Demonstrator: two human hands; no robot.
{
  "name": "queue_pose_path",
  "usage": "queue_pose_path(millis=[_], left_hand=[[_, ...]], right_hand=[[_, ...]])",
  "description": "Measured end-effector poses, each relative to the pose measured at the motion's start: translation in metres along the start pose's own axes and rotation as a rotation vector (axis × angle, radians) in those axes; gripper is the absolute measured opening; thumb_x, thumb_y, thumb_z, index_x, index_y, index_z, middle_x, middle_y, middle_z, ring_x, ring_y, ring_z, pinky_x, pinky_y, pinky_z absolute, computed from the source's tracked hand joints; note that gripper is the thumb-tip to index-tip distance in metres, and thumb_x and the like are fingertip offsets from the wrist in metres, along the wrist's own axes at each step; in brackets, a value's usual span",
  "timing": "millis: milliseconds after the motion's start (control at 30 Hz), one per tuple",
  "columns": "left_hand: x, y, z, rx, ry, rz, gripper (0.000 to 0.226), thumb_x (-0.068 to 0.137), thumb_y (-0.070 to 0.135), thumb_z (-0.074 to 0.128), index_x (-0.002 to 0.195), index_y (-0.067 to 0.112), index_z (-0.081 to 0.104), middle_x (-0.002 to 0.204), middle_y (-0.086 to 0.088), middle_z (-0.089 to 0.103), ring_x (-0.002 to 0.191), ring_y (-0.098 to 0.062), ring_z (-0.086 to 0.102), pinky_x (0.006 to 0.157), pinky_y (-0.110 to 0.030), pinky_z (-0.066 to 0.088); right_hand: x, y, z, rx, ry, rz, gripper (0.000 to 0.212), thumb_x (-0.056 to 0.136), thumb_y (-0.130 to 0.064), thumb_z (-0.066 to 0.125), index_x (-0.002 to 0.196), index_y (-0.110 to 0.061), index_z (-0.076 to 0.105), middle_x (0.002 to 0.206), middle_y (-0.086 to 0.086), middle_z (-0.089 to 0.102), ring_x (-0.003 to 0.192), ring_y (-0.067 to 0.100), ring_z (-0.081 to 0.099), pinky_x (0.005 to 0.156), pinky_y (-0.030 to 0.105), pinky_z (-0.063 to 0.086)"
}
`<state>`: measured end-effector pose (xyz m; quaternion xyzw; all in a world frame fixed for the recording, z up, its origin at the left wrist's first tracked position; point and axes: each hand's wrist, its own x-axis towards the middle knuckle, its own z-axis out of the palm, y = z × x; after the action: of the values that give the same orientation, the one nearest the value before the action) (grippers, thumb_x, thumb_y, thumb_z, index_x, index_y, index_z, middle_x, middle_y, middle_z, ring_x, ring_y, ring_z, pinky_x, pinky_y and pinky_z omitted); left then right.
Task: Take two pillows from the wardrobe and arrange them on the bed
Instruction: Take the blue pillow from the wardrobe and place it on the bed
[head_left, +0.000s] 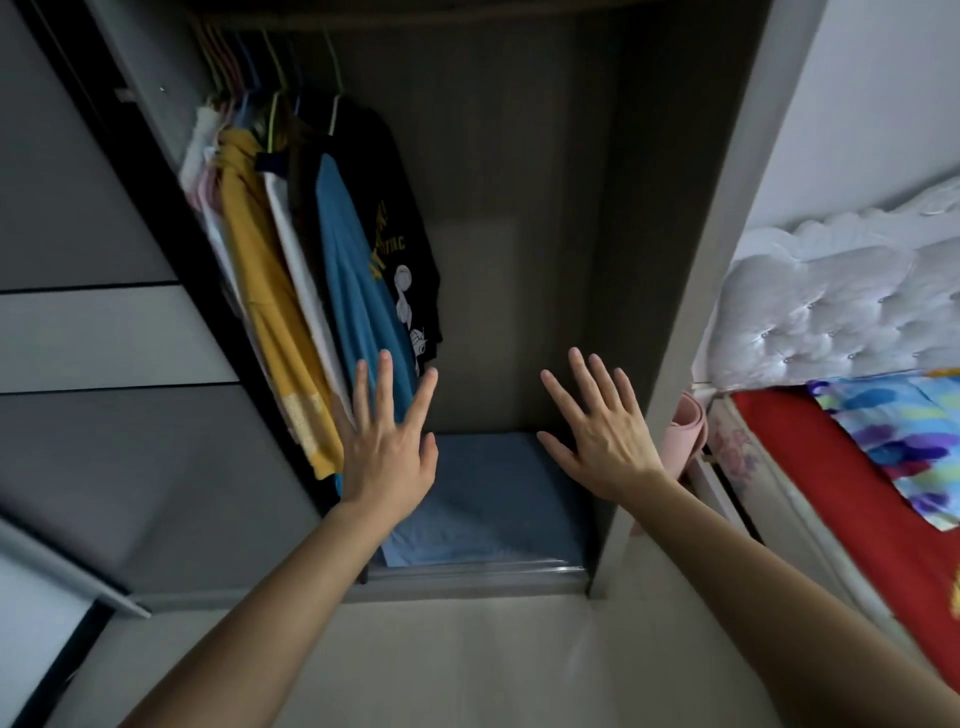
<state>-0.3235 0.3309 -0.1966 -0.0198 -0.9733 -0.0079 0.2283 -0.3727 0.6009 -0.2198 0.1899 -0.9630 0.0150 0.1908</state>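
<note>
The wardrobe (691, 291) stands open in front of me. On its floor lies a blue pillow (493, 499), flat and partly covered by my arms. My left hand (387, 447) hovers over the pillow's left end, fingers spread, holding nothing. Over the pillow's right end my right hand (605, 431) is also spread and holds nothing. I cannot tell whether either hand touches the pillow. The bed (831, 467) is at the right, with a red sheet and a white tufted headboard (831, 306).
Shirts on hangers (317, 249) fill the wardrobe's left side, close to my left hand. A grey sliding door (104, 338) stands at the left. A pink rolled item (685, 431) sits between wardrobe wall and bed. A colourful blue cloth (904, 436) lies on the bed.
</note>
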Motion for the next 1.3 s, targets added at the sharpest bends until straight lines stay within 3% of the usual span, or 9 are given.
queue_pose_path(millis=[200, 500, 667, 933, 1200, 1300], left_hand=[[0.033, -0.026, 0.027, -0.02, -0.011, 0.041, 0.077, 0.09, 0.041, 0.056, 0.154, 0.034, 0.014, 0.163, -0.014, -0.004, 0.148, -0.041, -0.004, 0.11, -0.07, 0.018], [0.111, -0.04, 0.132, 0.032, -0.128, 0.118, 0.066, 0.097, 0.051, 0.038, 0.154, 0.034, 0.01, 0.163, -0.013, -0.003, 0.147, -0.043, -0.001, 0.109, -0.072, 0.014], [0.149, -0.052, 0.224, 0.015, -0.258, 0.079, 0.068, 0.096, 0.049, 0.04, 0.154, 0.034, 0.007, 0.163, -0.013, -0.005, 0.147, -0.042, -0.003, 0.112, -0.07, 0.009], [0.144, -0.073, 0.354, 0.025, -0.471, 0.044, 0.072, 0.088, 0.041, 0.052, 0.152, 0.032, 0.019, 0.163, -0.014, 0.005, 0.147, -0.043, 0.006, 0.104, -0.071, 0.024], [0.115, -0.097, 0.538, 0.1, -0.623, 0.167, 0.068, 0.092, 0.043, 0.048, 0.152, 0.032, 0.018, 0.162, -0.014, 0.004, 0.148, -0.038, 0.0, 0.105, -0.077, -0.001], [0.09, -0.104, 0.612, 0.06, -0.631, 0.185, 0.068, 0.092, 0.042, 0.048, 0.152, 0.03, 0.019, 0.163, -0.014, 0.002, 0.149, -0.036, 0.0, 0.109, -0.073, -0.001]], right_hand=[[0.026, -0.017, 0.023, -0.045, -0.004, -0.035, 0.074, 0.094, -0.059, 0.043, 0.156, -0.028, 0.018, 0.165, 0.016, 0.006, 0.15, 0.038, 0.011, 0.119, 0.057, 0.018], [0.093, 0.028, 0.119, -0.007, -0.031, 0.069, 0.079, 0.092, -0.059, 0.048, 0.156, -0.027, 0.015, 0.164, 0.018, 0.006, 0.149, 0.042, 0.012, 0.117, 0.062, 0.015], [0.134, 0.056, 0.218, 0.074, -0.208, 0.083, 0.084, 0.089, -0.059, 0.05, 0.157, -0.027, 0.011, 0.164, 0.02, 0.004, 0.148, 0.045, 0.011, 0.116, 0.065, 0.013], [0.158, 0.041, 0.361, 0.153, -0.551, 0.099, 0.097, 0.085, -0.062, 0.056, 0.155, -0.033, -0.005, 0.163, 0.019, -0.015, 0.149, 0.042, -0.008, 0.115, 0.068, 0.004], [0.138, 0.022, 0.532, 0.138, -0.658, 0.103, 0.099, 0.086, -0.064, 0.054, 0.156, -0.028, -0.005, 0.163, 0.02, -0.01, 0.148, 0.047, -0.003, 0.115, 0.069, 0.008], [0.111, 0.018, 0.608, 0.123, -0.684, 0.103, 0.099, 0.086, -0.062, 0.056, 0.156, -0.026, -0.003, 0.164, 0.02, -0.008, 0.148, 0.048, -0.001, 0.114, 0.069, 0.012]])
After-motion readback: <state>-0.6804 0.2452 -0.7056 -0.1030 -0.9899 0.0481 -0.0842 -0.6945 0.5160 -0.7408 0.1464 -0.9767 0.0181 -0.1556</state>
